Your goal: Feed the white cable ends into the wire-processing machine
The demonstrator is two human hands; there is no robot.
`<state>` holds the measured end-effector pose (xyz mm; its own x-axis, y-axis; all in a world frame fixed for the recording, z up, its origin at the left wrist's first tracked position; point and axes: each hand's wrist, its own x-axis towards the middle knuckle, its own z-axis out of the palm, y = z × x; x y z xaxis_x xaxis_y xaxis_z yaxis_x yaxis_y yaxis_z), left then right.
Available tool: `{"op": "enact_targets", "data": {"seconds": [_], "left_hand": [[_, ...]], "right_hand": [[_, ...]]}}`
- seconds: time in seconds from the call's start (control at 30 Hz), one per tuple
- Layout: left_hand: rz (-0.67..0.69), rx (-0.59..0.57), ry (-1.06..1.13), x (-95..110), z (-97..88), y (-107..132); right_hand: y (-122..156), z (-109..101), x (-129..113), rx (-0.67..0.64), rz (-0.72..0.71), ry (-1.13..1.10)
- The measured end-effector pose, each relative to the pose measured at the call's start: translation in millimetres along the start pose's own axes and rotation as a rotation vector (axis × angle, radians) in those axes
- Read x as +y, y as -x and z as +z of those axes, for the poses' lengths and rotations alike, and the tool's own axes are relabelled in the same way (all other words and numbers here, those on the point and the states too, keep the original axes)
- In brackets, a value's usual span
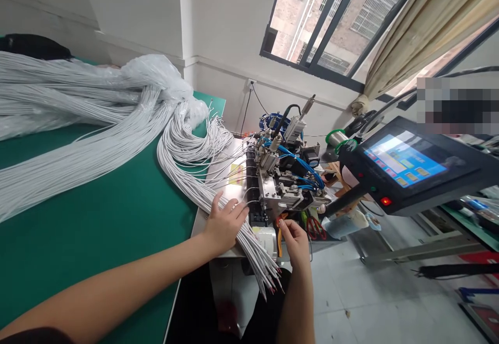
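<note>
A thick bundle of white cables [255, 253] runs over the machine's front plate, its reddish tips hanging over the edge. My left hand [227, 224] lies on this bundle with fingers spread, fingertips close to a single cable leading into the machine. In front of the wire-processing machine [278, 177], my right hand [295, 241] has thumb and fingertips pinched together; whatever is between them is too small to make out. Orange-handled pliers [279, 242] are just left of those fingers. Several single cables lie across the plate into the machine's dark rail [252, 177].
A green table [117, 193] on the left carries long cable bundles partly wrapped in clear plastic [156, 74]. To the right, a control screen [405, 159] with a lit red button stands on an arm. Behind the machine is a wire spool [338, 139]. A person is at the far right.
</note>
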<state>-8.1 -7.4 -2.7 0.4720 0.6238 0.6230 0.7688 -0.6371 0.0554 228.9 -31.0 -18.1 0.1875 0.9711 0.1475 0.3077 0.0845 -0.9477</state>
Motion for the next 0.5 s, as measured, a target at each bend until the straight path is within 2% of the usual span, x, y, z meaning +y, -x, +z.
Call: {"op": "enact_targets", "data": {"seconds": [0.1,0.23,0.3,0.37,0.5], "left_hand": [[0.051,0.077,-0.013,-1.0,0.1,0.4],[0.094,0.191,-0.022,-1.5,-0.5,-0.5],[0.108,0.214,-0.015,-1.7,-1.3,-0.9],[0.121,0.223,-0.005,-2.4,-1.9,-1.2],[0.148,0.245,0.015,-4.3,-2.4,-2.0]], "right_hand": [[9.0,-3.6,-24.8,-0.058,-0.104,0.147],[14.8,0.8,-51.3,-0.318,-0.267,0.258],[13.9,5.0,-57.1,-0.395,-0.303,0.247],[11.7,8.5,-58.4,-0.401,-0.336,0.228],[6.8,12.3,-55.0,-0.331,-0.408,0.227]]}}
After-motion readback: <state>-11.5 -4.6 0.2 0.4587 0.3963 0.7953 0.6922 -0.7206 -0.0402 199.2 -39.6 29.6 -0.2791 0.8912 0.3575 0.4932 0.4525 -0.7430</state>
